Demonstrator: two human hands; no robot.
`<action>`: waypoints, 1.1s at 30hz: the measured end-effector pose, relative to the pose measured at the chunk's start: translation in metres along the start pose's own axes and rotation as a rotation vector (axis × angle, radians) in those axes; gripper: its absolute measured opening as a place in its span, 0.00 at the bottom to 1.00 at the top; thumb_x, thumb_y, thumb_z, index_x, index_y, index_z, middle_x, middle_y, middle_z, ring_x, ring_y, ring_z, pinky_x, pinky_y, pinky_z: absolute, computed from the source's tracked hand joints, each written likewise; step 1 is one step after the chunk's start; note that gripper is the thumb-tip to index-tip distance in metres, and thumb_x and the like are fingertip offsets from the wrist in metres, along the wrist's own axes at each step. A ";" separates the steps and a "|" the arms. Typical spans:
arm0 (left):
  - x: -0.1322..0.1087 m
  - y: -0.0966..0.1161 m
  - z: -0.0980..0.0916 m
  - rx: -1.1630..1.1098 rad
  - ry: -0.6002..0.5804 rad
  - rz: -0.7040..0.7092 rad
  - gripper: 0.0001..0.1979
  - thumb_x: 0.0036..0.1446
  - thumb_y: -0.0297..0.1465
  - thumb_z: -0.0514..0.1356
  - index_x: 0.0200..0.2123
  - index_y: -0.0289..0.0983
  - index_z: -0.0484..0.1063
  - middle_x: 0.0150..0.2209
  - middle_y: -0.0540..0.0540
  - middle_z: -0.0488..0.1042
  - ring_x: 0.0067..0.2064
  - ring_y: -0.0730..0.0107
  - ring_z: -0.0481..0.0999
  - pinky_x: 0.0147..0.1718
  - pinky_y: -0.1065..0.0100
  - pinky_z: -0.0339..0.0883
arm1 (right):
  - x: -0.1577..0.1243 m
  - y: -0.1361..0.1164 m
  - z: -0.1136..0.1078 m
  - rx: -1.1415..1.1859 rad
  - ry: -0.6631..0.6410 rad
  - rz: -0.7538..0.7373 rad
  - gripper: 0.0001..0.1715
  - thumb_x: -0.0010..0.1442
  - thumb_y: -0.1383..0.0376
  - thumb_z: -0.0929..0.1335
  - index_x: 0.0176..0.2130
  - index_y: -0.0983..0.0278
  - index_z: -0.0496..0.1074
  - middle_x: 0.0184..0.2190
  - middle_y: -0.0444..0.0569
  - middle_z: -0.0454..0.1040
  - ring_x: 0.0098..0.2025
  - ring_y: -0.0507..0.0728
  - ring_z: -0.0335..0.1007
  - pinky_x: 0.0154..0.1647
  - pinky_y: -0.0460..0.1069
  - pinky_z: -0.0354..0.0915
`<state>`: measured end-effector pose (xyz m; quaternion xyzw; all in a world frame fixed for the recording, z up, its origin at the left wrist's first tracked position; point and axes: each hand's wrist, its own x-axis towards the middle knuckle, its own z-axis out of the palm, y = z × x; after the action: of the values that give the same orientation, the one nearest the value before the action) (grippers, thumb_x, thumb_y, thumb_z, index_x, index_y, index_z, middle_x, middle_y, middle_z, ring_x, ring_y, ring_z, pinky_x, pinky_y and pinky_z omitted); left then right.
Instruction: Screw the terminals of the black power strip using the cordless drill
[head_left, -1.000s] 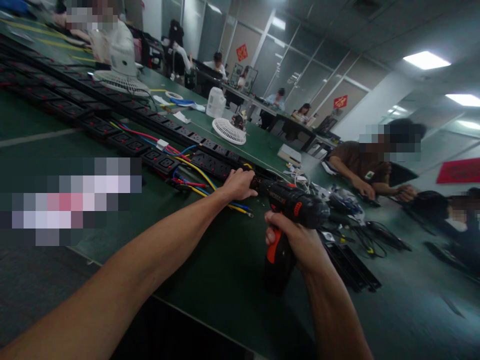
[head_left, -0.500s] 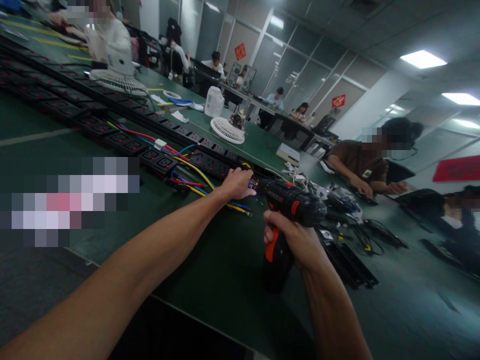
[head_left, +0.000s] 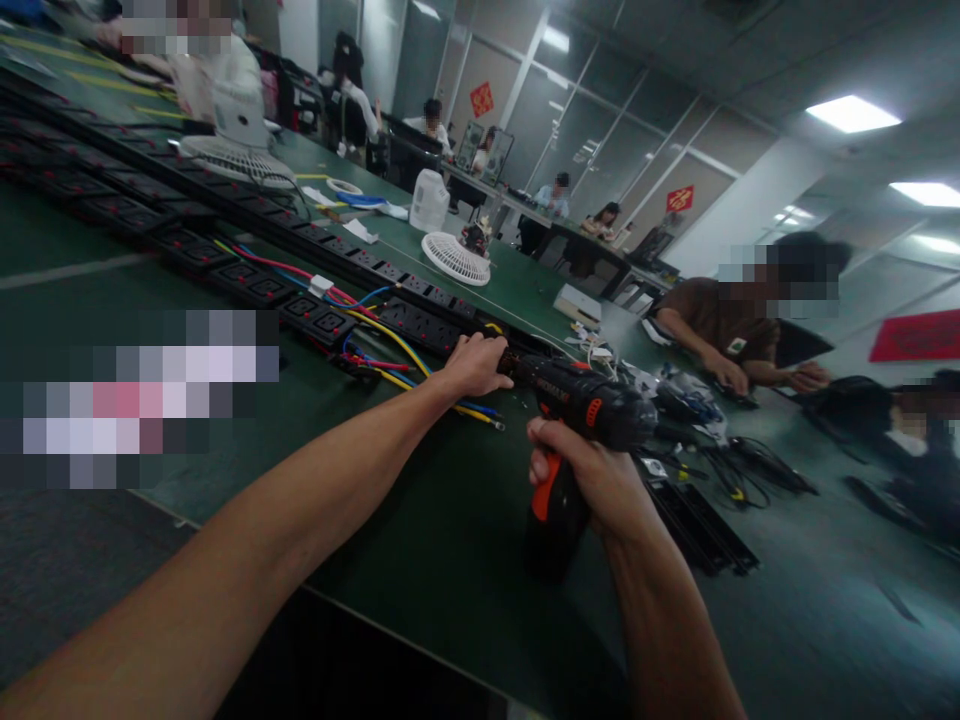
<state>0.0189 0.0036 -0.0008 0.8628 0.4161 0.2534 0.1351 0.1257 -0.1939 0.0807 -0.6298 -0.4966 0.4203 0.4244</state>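
Note:
My right hand [head_left: 577, 465] is wrapped round the grip of a black and orange cordless drill [head_left: 574, 395], its nose pointing left toward my other hand. My left hand [head_left: 478, 365] is closed over the near end of a long black power strip [head_left: 424, 325], right beside the drill's tip. What lies under those fingers is hidden, and I cannot see whether the tip touches a screw. Loose red, blue and yellow wires [head_left: 401, 345] run along the strip, and some with metal end terminals stick out below my left wrist.
More socket strips [head_left: 255, 285] stretch to the far left. A white fan part [head_left: 457, 258] and a white plastic housing [head_left: 430, 200] stand behind. On the right lie black rails [head_left: 697, 525], cables [head_left: 772, 465] and a seated co-worker's arms [head_left: 709, 355].
The bright purplish light at the drill's tip, beside my left fingers, is gone. Both hands and the drill hold nearly the same place.

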 end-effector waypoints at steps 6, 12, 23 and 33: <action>-0.001 0.000 -0.001 0.016 0.009 0.005 0.26 0.58 0.41 0.68 0.57 0.38 0.70 0.56 0.38 0.77 0.59 0.43 0.72 0.58 0.48 0.62 | -0.001 -0.002 0.001 -0.007 -0.020 -0.005 0.14 0.54 0.57 0.74 0.27 0.62 0.71 0.16 0.42 0.71 0.19 0.53 0.67 0.22 0.48 0.65; -0.001 0.001 -0.001 0.009 0.003 0.005 0.25 0.57 0.43 0.68 0.55 0.39 0.71 0.55 0.39 0.78 0.58 0.45 0.72 0.58 0.49 0.62 | 0.001 -0.001 -0.001 -0.019 -0.008 -0.011 0.14 0.55 0.56 0.74 0.27 0.62 0.72 0.17 0.43 0.72 0.19 0.53 0.67 0.22 0.48 0.66; -0.001 -0.001 0.001 0.005 0.014 0.004 0.26 0.57 0.43 0.68 0.55 0.39 0.71 0.54 0.39 0.78 0.58 0.44 0.72 0.58 0.49 0.62 | 0.000 0.000 -0.001 -0.017 -0.007 -0.026 0.14 0.55 0.56 0.75 0.29 0.62 0.73 0.16 0.43 0.72 0.19 0.53 0.68 0.22 0.48 0.66; -0.001 0.000 0.000 0.008 0.005 -0.011 0.28 0.57 0.42 0.69 0.57 0.39 0.70 0.56 0.37 0.77 0.59 0.44 0.71 0.58 0.48 0.61 | -0.001 -0.002 0.000 -0.007 -0.004 -0.012 0.14 0.53 0.56 0.75 0.27 0.62 0.71 0.16 0.42 0.71 0.19 0.53 0.66 0.21 0.48 0.66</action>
<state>0.0186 0.0030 -0.0010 0.8604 0.4220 0.2533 0.1321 0.1246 -0.1940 0.0829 -0.6274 -0.5027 0.4173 0.4238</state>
